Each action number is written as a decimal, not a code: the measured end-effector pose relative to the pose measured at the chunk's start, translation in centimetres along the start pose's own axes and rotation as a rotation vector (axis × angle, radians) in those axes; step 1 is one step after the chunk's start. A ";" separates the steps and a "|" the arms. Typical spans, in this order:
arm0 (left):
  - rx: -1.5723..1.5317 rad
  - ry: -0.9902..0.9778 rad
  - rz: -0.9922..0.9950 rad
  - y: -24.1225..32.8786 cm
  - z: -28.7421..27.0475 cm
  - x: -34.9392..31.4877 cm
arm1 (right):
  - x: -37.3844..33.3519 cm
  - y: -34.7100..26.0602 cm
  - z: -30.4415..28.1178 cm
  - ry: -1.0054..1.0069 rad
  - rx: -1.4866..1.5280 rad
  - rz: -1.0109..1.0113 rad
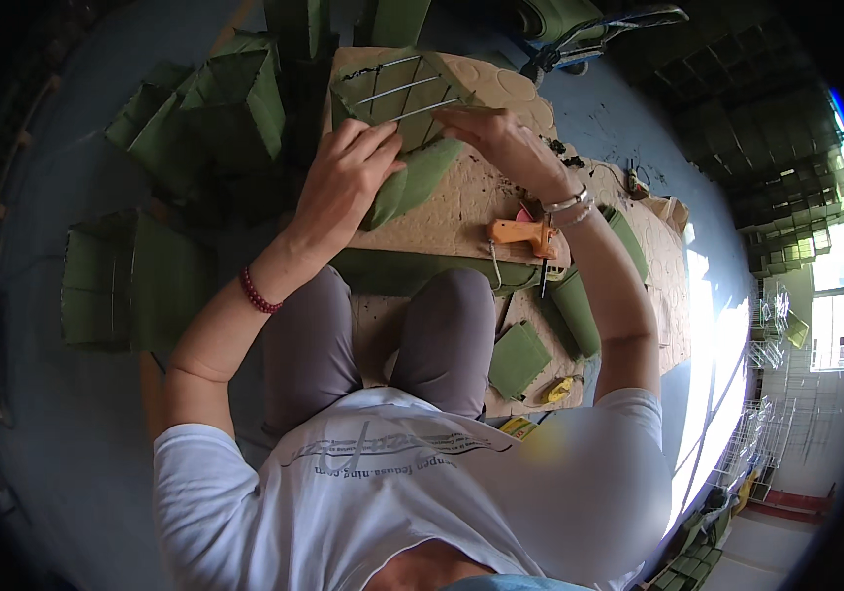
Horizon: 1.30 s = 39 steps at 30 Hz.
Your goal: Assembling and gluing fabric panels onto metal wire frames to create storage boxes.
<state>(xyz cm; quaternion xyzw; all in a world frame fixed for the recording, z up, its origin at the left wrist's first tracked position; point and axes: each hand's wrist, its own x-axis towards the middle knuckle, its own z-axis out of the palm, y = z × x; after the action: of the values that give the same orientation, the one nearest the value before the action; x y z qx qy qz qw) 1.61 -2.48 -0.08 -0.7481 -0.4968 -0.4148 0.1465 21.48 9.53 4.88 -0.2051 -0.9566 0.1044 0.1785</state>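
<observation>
— What's the person working at over there?
— A broad brown surface [437,225], and on its far left part sits a green fabric piece [417,182], its near flap curving down toward the person's knees

— Heavy, do you think?
— Light, I'd guess. The cloth looks soft enough to fold, judging by that flap, though it seems to hold a bend, and I wouldn't expect it to break if knocked

— And how is it being handled?
— The left hand [348,175] is at its near left edge, the right hand [506,140] over the near right corner. An orange glue gun [519,231] lies to the right, apart from the piece

— Where would you take hold?
— By the slim wire rods [399,90] across it. They look stiff and perhaps a bit slick, so I'd grip rod and cloth together near a corner, since the flap alone would probably sag

— What about the fingers?
— The left ones are bent and close together, the right ones straighter and side by side; whether either set is pinching cloth or wire, I can't tell from here
</observation>
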 end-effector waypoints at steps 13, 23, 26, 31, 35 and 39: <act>0.049 -0.081 -0.023 0.0 2.1 -0.8 | -1.5 1.4 3.7 0.126 0.063 -0.046; 0.028 0.003 -0.047 -0.2 1.8 -0.9 | 0.6 2.1 2.5 -0.084 0.470 0.179; 0.075 -0.018 -0.004 0.2 1.5 -1.4 | -0.6 -0.1 4.4 0.112 0.251 0.049; 0.038 -0.134 -0.069 0.3 1.5 -0.1 | 1.2 -2.5 3.3 -0.135 -0.018 0.348; 0.011 -0.188 -0.079 0.3 2.2 0.5 | 1.5 -0.7 4.3 -0.171 -0.248 0.289; -0.029 0.083 -0.079 0.4 1.2 -1.0 | -0.2 -2.8 4.8 0.301 0.243 0.216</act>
<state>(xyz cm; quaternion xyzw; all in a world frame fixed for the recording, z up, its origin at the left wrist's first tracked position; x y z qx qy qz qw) 2.40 -2.51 -1.47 -0.7120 -0.5135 -0.4581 0.1395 18.75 6.31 1.21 -0.2969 -0.8719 0.2056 0.3307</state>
